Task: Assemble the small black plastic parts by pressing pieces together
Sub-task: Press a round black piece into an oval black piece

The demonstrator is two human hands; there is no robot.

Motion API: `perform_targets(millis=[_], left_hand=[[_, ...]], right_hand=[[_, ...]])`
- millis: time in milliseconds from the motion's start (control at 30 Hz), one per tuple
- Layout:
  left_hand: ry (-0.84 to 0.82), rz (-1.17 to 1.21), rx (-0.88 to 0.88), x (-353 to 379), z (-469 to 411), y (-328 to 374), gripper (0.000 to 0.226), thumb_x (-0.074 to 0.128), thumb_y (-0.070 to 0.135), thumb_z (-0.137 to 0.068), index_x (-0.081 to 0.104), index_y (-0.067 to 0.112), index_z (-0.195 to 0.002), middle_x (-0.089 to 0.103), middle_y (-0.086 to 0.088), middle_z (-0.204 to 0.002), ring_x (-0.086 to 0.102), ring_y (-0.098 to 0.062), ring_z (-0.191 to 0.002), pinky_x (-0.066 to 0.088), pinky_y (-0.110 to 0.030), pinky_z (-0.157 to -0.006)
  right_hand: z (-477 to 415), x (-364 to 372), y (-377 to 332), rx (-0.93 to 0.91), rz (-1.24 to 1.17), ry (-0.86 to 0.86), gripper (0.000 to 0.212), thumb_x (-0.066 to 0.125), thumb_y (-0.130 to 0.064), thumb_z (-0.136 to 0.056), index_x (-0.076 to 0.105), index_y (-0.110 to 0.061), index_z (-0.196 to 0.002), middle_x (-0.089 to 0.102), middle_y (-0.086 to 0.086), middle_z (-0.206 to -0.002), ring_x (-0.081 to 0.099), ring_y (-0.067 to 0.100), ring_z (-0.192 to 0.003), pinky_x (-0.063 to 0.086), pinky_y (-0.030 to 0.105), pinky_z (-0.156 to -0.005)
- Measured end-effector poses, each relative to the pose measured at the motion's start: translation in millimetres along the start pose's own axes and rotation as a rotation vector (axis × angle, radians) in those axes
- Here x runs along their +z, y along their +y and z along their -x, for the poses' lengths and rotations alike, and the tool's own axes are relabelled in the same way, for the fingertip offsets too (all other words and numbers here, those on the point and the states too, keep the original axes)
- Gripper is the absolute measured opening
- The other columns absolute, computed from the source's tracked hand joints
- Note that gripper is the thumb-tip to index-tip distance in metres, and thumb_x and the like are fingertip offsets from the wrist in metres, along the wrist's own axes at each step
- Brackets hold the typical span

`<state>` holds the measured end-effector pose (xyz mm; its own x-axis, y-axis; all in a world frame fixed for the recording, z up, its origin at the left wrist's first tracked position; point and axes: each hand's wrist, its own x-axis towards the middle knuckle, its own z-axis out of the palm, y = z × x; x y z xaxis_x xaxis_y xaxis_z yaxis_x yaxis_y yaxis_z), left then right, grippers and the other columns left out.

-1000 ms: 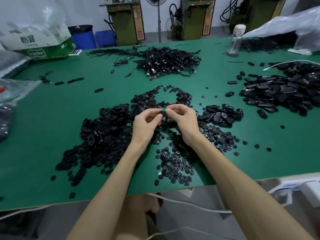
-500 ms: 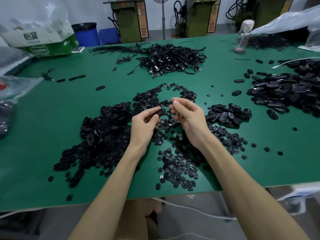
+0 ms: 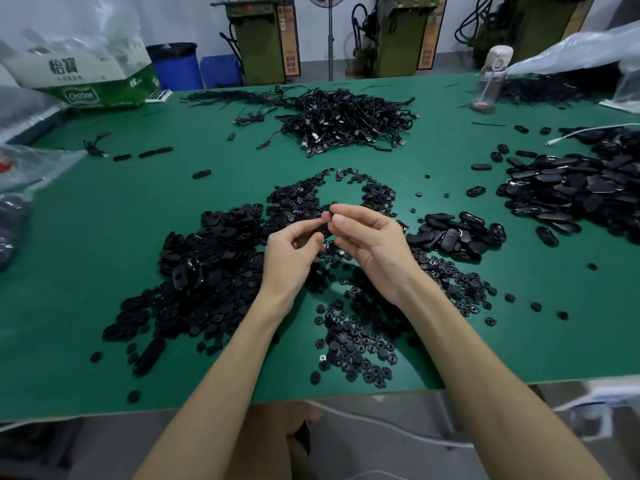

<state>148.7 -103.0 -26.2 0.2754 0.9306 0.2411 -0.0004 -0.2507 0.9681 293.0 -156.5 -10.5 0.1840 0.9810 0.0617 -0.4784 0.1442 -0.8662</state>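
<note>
Black part [image 3: 325, 227]: pinched between both my hands, held above the round-piece heap [image 3: 356, 337]; one piece or two, I cannot tell.
Left hand [image 3: 294, 254]: thumb and fingertips curled onto the part.
Right hand [image 3: 374, 251]: thumb and forefinger nipping its other end.
Oval-piece heap [image 3: 207, 271]: left of the round-piece heap, touching it.
Box [image 3: 93, 88]: far left beyond the round-piece heap, contents hidden.
Count: two hands, one box; heaped pieces too many to count.
</note>
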Motion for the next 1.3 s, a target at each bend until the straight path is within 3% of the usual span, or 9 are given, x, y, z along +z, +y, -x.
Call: perform_targets(millis=[300, 467, 533, 633, 800, 900, 1067, 1300], left_hand=[[0.009, -0.015, -0.013, 1.4, -0.2, -0.5, 0.035, 0.069, 0.004, -0.096, 0.073, 0.039, -0.099, 0.077, 0.011, -0.080, 0.067, -0.007, -0.073, 0.055, -0.019, -0.067], [-0.002, -0.029, -0.014, 0.1, -0.1, -2.1, 0.025, 0.068, 0.005, -0.096, 0.077, 0.026, -0.109, 0.079, 0.002, -0.088, 0.068, -0.009, -0.077, 0.057, -0.024, -0.071], [-0.003, -0.035, -0.013, 0.0, -0.2, -1.4, 0.025, 0.067, 0.004, -0.097, 0.077, 0.020, -0.112, 0.079, 0.006, -0.087, 0.069, -0.005, -0.077, 0.054, -0.020, -0.070], [-0.007, -0.040, -0.002, 0.3, 1.0, 1.4, 0.029, 0.067, 0.003, -0.096, 0.076, 0.027, -0.109, 0.078, 0.013, -0.086, 0.069, -0.002, -0.075, 0.052, -0.015, -0.070], [0.005, -0.043, 0.010, 0.7, 1.9, 3.2, 0.031, 0.067, 0.003, -0.096, 0.076, 0.029, -0.109, 0.079, 0.008, -0.093, 0.071, -0.008, -0.078, 0.056, -0.020, -0.071], [0.018, -0.040, -0.004, 0.9, 1.1, 2.2, 0.027, 0.067, 0.002, -0.096, 0.077, 0.020, -0.114, 0.079, 0.002, -0.095, 0.072, -0.009, -0.078, 0.058, -0.022, -0.070], [0.019, -0.043, -0.013, 1.2, 0.3, 0.5, 0.026, 0.067, 0.003, -0.097, 0.077, 0.018, -0.115, 0.079, -0.001, -0.095, 0.072, -0.010, -0.079, 0.058, -0.022, -0.068], [0.018, -0.059, -0.015, 1.5, -0.4, -1.1, 0.028, 0.067, 0.001, -0.095, 0.076, 0.014, -0.118, 0.079, 0.000, -0.097, 0.073, -0.009, -0.078, 0.058, -0.023, -0.069]], right_hand=[[1.0, 1.2, 1.1, -0.097, 0.151, -0.007, 0.021, 0.080, -0.006, -0.086, 0.080, -0.016, -0.104, 0.078, 0.011, -0.107, 0.072, 0.014, -0.091, 0.055, 0.022, -0.075], [1.0, 1.0, 1.3, -0.101, 0.188, 0.008, 0.020, 0.080, -0.009, -0.087, 0.081, -0.019, -0.104, 0.078, 0.006, -0.099, 0.069, 0.015, -0.088, 0.054, 0.024, -0.076], [0.8, 0.4, 1.9, -0.094, 0.210, 0.021, 0.022, 0.079, -0.011, -0.089, 0.080, -0.021, -0.108, 0.077, 0.003, -0.098, 0.067, 0.016, -0.090, 0.053, 0.025, -0.077], [0.7, -0.7, 2.2, -0.094, 0.231, 0.041, 0.022, 0.078, -0.014, -0.090, 0.080, -0.019, -0.111, 0.076, 0.001, -0.099, 0.065, 0.013, -0.090, 0.052, 0.025, -0.077], [-1.0, -3.9, 2.0, -0.110, 0.172, 0.142, 0.019, 0.081, -0.009, -0.086, 0.076, -0.014, -0.104, 0.079, 0.010, -0.106, 0.071, 0.016, -0.091, 0.051, 0.030, -0.078], [-2.3, -6.5, 2.2, -0.113, 0.166, 0.205, 0.019, 0.081, -0.008, -0.086, 0.074, -0.016, -0.102, 0.080, 0.007, -0.104, 0.072, 0.014, -0.091, 0.051, 0.028, -0.077], [-4.4, -10.2, 3.3, -0.092, 0.230, 0.306, 0.009, 0.085, -0.017, -0.084, 0.079, -0.023, -0.088, 0.074, -0.010, -0.084, 0.065, 0.004, -0.079, 0.047, 0.025, -0.073], [-3.0, -6.2, 5.5, -0.169, 0.431, 0.257, 0.008, 0.081, -0.012, -0.087, 0.080, -0.019, -0.091, 0.078, -0.001, -0.084, 0.070, 0.005, -0.077, 0.050, 0.015, -0.065]])
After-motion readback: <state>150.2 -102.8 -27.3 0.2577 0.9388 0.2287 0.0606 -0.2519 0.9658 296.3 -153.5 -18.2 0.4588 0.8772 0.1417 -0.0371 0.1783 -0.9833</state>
